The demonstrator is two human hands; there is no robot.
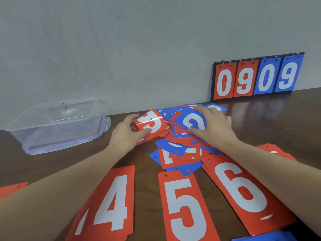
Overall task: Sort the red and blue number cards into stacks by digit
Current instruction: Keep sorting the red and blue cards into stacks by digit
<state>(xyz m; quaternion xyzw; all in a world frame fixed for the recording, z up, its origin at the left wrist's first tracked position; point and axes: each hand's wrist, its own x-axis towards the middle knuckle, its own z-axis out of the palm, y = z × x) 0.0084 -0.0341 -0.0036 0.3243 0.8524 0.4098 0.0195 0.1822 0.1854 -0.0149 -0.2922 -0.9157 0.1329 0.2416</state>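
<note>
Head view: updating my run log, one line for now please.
left hand grips bent red card | right hand flat on card pile | sorting unfinished

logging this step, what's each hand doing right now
Left hand: holds a bent red card, fingers curled round it.
Right hand: open, fingers flat on the loose card pile.

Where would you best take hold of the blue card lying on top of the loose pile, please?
Pinch the blue card at its far left corner, coming from the left: that corner sticks up proud of the pile, while the right hand rests flat over its right side.
</note>
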